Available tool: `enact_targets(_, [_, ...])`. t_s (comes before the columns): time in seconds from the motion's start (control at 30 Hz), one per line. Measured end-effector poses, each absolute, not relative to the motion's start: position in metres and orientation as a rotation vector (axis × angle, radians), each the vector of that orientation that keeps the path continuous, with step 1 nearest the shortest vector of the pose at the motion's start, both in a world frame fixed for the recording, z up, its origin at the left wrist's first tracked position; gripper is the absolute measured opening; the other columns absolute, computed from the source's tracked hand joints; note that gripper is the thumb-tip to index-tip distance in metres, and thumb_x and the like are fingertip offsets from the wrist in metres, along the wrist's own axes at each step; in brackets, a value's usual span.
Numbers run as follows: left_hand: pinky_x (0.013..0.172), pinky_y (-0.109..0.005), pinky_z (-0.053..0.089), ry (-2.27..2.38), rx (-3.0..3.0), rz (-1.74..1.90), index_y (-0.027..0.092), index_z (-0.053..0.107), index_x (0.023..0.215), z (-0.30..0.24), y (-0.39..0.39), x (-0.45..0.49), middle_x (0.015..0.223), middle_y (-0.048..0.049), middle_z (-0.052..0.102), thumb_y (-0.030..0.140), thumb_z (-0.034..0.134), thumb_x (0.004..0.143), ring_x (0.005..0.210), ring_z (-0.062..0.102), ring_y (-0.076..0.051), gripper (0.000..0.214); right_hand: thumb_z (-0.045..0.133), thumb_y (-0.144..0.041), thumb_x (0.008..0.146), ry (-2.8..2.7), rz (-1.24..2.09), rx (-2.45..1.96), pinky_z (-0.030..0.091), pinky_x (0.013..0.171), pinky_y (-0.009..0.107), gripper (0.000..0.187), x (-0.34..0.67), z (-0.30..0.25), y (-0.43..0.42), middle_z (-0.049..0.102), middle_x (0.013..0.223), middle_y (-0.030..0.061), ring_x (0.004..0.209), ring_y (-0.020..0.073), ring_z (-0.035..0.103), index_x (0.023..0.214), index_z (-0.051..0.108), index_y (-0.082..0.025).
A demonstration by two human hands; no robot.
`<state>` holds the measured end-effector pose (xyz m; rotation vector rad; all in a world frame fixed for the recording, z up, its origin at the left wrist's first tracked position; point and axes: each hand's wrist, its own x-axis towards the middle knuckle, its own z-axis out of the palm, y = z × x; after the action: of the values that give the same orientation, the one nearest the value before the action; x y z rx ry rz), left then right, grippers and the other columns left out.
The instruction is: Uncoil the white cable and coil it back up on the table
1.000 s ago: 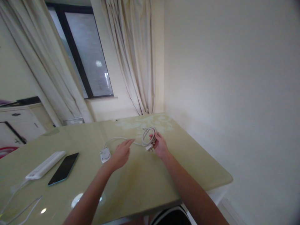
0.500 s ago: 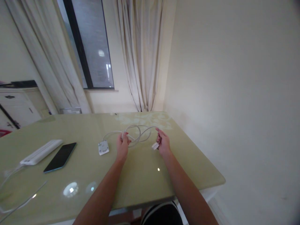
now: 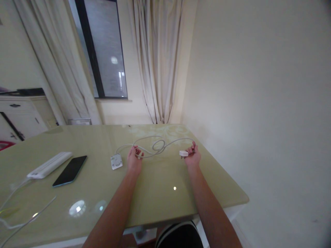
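A white power cord point(image 3: 152, 137) lies looped across the tabletop between my hands. My left hand point(image 3: 134, 161) is closed around part of the loops. My right hand point(image 3: 193, 156) grips the cord's other end, with a white plug point(image 3: 183, 153) sticking out to the left of the fingers, prongs downward. From the left loops the cord runs to a small white block point(image 3: 116, 161), which looks like a socket unit lying on the table just left of my left hand.
The glossy green table point(image 3: 155, 193) meets the wall on the right. To the left lie a black phone point(image 3: 70, 171), a long white power strip point(image 3: 50, 165) and a loose white cable point(image 3: 36, 215). Curtains point(image 3: 165, 62) and a window point(image 3: 106, 48) stand behind.
My right hand has moved right with the plug, drawing the cord out and tightening a small loop in the middle. My left hand stays near its place, its fingers slightly shifted.
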<state>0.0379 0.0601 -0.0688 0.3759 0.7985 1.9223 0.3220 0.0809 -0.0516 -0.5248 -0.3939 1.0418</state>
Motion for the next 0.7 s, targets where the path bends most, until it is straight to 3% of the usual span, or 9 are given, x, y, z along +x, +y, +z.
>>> enact_targets(0.2, [0.056, -0.018, 0.039, 0.959, 0.508, 1.928, 0.021, 0.074, 0.092, -0.070, 0.058, 0.033, 0.074, 0.0051, 0.055, 0.046, 0.082, 0.075, 0.056, 0.048, -0.004, 0.031, 0.065, -0.045, 0.091, -0.338, 1.014, -0.498, 0.030, 0.048, 0.019, 0.024, 0.346, -0.053, 0.082, 0.039, 0.054, -0.0104, 0.042, 0.0051, 0.032, 0.086, 0.064, -0.022])
enact_targets(0.37, [0.049, -0.013, 0.042, 0.855, 0.438, 1.751, 0.016, 0.074, 0.088, -0.067, 0.055, 0.040, 0.071, 0.0043, 0.061, 0.030, 0.084, 0.079, 0.053, 0.054, -0.002, 0.020, 0.070, -0.054, 0.085, -0.486, 1.128, -0.545, 0.029, 0.044, 0.019, 0.032, 0.327, -0.049, 0.079, 0.038, 0.053, -0.0108, 0.041, 0.0058, 0.033, 0.089, 0.064, -0.022])
enact_targets(0.43, [0.053, -0.013, 0.049, 0.763, 0.347, 1.703, 0.015, 0.071, 0.084, -0.063, 0.052, 0.042, 0.072, 0.0029, 0.065, 0.022, 0.078, 0.087, 0.055, 0.060, -0.003, 0.010, 0.073, -0.052, 0.082, -0.501, 1.170, -0.545, 0.030, 0.042, 0.019, 0.033, 0.318, -0.045, 0.077, 0.038, 0.054, -0.0111, 0.041, 0.0057, 0.033, 0.091, 0.064, -0.022])
enact_targets(0.53, [0.064, -0.012, 0.058, 0.644, 0.211, 1.662, 0.014, 0.068, 0.081, -0.055, 0.048, 0.044, 0.075, 0.0004, 0.071, 0.009, 0.064, 0.095, 0.062, 0.067, -0.004, 0.015, 0.078, -0.052, 0.076, -0.535, 1.213, -0.558, 0.028, 0.039, 0.019, 0.037, 0.307, -0.041, 0.075, 0.038, 0.054, -0.0115, 0.040, 0.0047, 0.031, 0.091, 0.065, -0.021])
enact_targets(0.7, [0.074, -0.012, 0.062, 0.507, 0.140, 1.697, 0.012, 0.069, 0.087, -0.050, 0.047, 0.041, 0.081, -0.0031, 0.076, 0.001, 0.053, 0.098, 0.076, 0.074, -0.007, 0.023, 0.082, -0.056, 0.069, -0.718, 1.209, -0.674, 0.011, 0.035, 0.020, 0.044, 0.303, -0.037, 0.072, 0.028, 0.048, -0.0124, 0.038, 0.0025, 0.018, 0.077, 0.070, -0.015])
